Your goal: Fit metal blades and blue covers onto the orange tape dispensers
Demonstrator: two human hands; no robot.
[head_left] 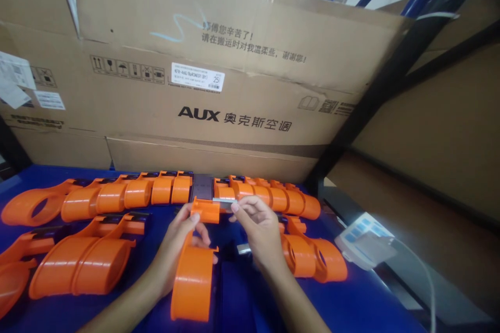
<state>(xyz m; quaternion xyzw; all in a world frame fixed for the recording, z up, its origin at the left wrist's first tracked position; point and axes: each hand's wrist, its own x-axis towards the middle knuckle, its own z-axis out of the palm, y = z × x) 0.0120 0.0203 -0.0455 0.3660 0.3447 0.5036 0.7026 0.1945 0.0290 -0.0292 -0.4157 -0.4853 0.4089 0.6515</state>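
My left hand (186, 237) grips an orange plastic part (193, 283), its fingers wrapped round the narrow arm. A wide ring hangs below that hand, and a short block-shaped end points up and to the right. Between the thumb and fingers of my right hand (260, 229) is a thin grey metal strip (225, 201). The strip's left end is close to the orange block; whether they touch I cannot tell. Just behind stands a dark rectangular block (203, 186). Under my right hand lies another shiny metal piece (244, 249), partly hidden.
Similar orange parts (137, 194) with dark ends lie in rows on the blue surface (164, 223), left and right. A white device (365, 239) with a cable sits at the right edge. Behind stands a large cardboard box (242, 93), beside a dark rack post (359, 99).
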